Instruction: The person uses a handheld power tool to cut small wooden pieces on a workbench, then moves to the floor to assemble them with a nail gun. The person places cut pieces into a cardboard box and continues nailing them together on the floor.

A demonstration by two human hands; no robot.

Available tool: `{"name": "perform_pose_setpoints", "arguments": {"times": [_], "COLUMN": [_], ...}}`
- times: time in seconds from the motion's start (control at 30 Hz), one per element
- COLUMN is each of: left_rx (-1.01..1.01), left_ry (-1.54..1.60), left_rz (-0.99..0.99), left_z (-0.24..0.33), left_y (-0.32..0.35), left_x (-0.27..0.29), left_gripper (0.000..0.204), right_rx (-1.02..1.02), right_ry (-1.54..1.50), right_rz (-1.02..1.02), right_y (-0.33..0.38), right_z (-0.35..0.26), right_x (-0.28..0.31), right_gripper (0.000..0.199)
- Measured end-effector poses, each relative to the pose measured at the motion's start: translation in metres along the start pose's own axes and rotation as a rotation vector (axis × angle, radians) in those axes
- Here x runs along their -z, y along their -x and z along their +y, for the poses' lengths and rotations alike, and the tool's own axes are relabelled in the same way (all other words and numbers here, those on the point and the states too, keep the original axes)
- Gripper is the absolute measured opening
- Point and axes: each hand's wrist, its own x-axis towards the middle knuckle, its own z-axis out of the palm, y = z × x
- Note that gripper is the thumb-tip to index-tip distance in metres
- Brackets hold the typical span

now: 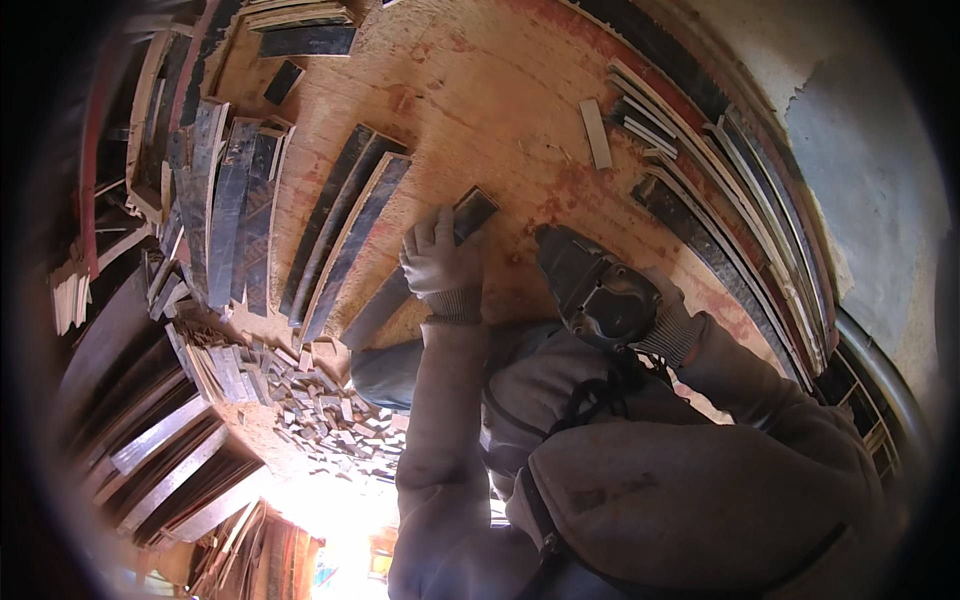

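My left hand [440, 258], in a pale knit-cuffed glove, lies over a dark-faced wooden strip [380, 308] on the tabletop, fingers bent around it. The strip's far end sticks out past the fingertips, and its near end slants toward my body. At the right, my gloved right hand [668, 308] is closed on a bulky black power tool [600, 292]. The tool's front points toward the strip's side of the table and stays apart from the strip. Its exact kind cannot be made out, and my right fingers are partly hidden behind it.
More dark strips [345, 235] lie left of my left hand, beside stacked boards [235, 210]. Long strips [745, 220] are piled along the right edge of the plywood tabletop [480, 90]. A short pale piece [595, 133] lies farther back. Many small offcuts [335, 410] heap at lower left.
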Motion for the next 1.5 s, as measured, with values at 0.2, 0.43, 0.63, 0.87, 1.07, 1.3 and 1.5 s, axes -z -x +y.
{"name": "perform_pose_setpoints", "arguments": {"times": [0.2,0.43,0.63,0.87,1.07,1.3,1.5], "left_rx": [0.066,0.108,0.092,0.137,0.085,0.079,0.069], "left_ry": [-0.006,-0.064,-0.067,-0.011,-0.015,0.031,0.120], "left_rz": [-0.078,-0.139,-0.170,-0.251,-0.144,-0.160,-0.160], "left_z": [0.007,0.015,0.011,0.000,-0.012,-0.029,-0.044], "left_y": [-0.002,-0.010,-0.011,-0.009,-0.003,0.010,0.022], "left_x": [0.000,0.002,0.011,0.017,0.023,0.031,0.032], "left_gripper": [0.059,0.058,0.058,0.056,0.045,0.053,0.059], "right_rx": [0.024,0.034,0.205,0.774,0.775,0.986,0.846], "right_ry": [-0.071,0.051,0.133,0.542,0.706,0.776,0.523], "right_rz": [-0.002,-0.024,0.010,0.300,0.293,0.272,0.225], "right_y": [-0.005,-0.007,-0.005,-0.036,-0.049,-0.038,-0.027], "right_z": [0.006,-0.007,-0.021,-0.038,-0.054,-0.058,-0.100], "right_x": [0.001,0.010,0.001,-0.021,-0.036,-0.042,-0.054], "right_gripper": [0.077,0.077,0.069,0.049,0.033,0.043,0.039]}}
